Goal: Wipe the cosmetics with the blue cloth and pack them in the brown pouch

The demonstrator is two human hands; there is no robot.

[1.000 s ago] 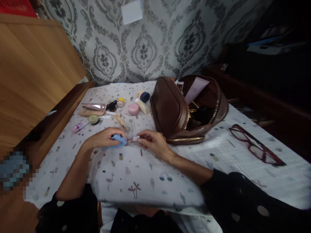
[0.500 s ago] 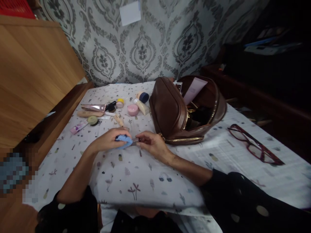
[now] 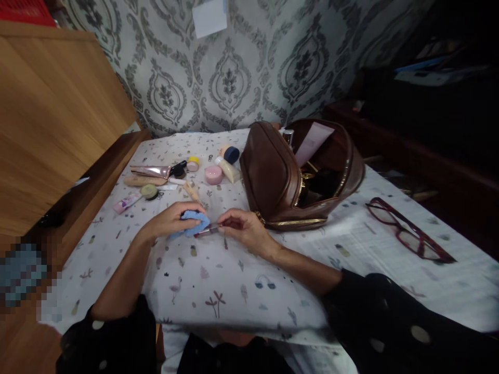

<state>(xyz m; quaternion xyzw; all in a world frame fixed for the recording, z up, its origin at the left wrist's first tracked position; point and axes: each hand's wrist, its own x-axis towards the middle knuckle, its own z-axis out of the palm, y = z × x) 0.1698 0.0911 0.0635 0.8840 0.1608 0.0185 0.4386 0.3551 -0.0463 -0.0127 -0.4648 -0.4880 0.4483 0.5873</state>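
Observation:
My left hand (image 3: pixel 173 220) is closed on a folded blue cloth (image 3: pixel 198 220) above the patterned white sheet (image 3: pixel 241 291). Pinched between the fingers of my right hand (image 3: pixel 246 228) is a slim tube (image 3: pixel 207 229), clear with a dark red end, like a lip gloss. Its red end lies just beside the cloth's lower edge; whether they touch I cannot tell. Right behind my right hand stands a brown cosmetic bag (image 3: pixel 268 171), unzipped, with a pale pink tube (image 3: pixel 314 143) sticking out of it.
Several cosmetics lie beyond my left hand: a pink jar (image 3: pixel 213 175), a cream tube (image 3: pixel 228 170), a green-lidded jar (image 3: pixel 148 191) and a rose-gold tube (image 3: pixel 152 172). Red-framed glasses (image 3: pixel 409 231) rest at the right. A wooden cabinet (image 3: pixel 58 114) borders the left side.
The slim tube's red end, covered by the cloth before, now shows beside it. My left hand has shifted slightly up and left with the cloth, whose folds have changed.

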